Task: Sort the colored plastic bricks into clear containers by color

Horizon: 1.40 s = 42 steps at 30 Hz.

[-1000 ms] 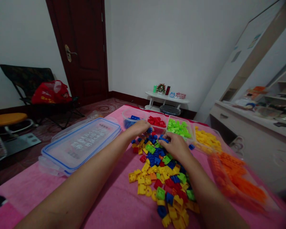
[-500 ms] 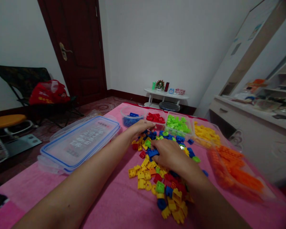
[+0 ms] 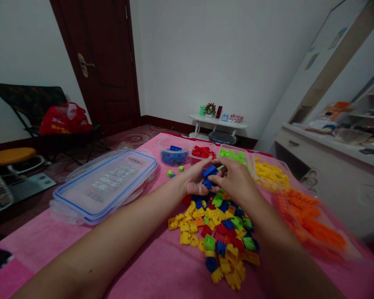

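A heap of small plastic blocks (image 3: 220,230) in yellow, blue, red, green and orange lies on the pink cloth. Above its far end my left hand (image 3: 195,179) is cupped palm-up with blue blocks (image 3: 209,173) in it. My right hand (image 3: 237,180) meets it from the right, its fingertips pinched on those same blue blocks. Beyond the hands stands a row of clear tubs: blue blocks (image 3: 173,154), red blocks (image 3: 203,152), green blocks (image 3: 234,156) and yellow blocks (image 3: 269,173).
A tub of orange blocks (image 3: 311,226) sits at the right. A stack of clear lids with blue rims (image 3: 104,182) lies at the left. Two stray blocks (image 3: 174,171) lie near the blue tub. The pink cloth (image 3: 149,270) covers the table; a white cabinet (image 3: 339,182) stands close on the right.
Both hands have risen off the heap and come together. The left hand turned palm-up with blue blocks in it, and the right hand moved up to it from the pile.
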Each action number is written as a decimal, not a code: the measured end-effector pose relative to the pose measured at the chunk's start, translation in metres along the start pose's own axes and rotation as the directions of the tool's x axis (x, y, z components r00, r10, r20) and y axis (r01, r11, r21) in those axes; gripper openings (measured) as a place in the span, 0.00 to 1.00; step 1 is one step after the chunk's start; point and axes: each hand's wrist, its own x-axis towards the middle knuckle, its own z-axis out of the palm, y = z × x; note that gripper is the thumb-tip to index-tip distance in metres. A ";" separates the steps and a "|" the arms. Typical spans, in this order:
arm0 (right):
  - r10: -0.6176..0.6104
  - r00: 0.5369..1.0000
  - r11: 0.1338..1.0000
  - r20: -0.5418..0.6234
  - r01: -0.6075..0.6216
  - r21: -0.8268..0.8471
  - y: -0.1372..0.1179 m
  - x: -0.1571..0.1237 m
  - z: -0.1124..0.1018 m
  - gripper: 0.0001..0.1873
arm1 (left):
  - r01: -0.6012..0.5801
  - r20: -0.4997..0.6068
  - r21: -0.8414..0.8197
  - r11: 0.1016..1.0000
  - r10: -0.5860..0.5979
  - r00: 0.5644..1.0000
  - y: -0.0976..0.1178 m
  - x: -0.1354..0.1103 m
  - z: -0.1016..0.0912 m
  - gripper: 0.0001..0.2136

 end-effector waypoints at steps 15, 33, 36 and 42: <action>0.118 0.955 0.991 -0.274 -0.130 -0.024 0.013 0.003 -0.043 0.10 | -0.381 -0.503 0.536 0.753 0.648 0.572 0.103 0.004 -0.029 0.10; 0.160 0.923 0.979 0.350 -0.103 -0.176 0.032 -0.003 -0.024 0.13 | -0.129 0.130 0.991 -0.031 0.406 0.904 0.028 0.004 -0.011 0.10; 0.112 0.820 0.988 0.561 -0.032 -0.150 0.023 -0.010 -0.016 0.17 | -0.119 0.134 0.990 -0.069 0.286 0.949 0.027 -0.005 -0.016 0.12; 0.134 0.816 0.984 0.562 -0.041 -0.176 0.024 -0.010 -0.014 0.11 | -0.007 0.051 0.917 -0.399 0.101 0.994 0.032 -0.021 -0.012 0.18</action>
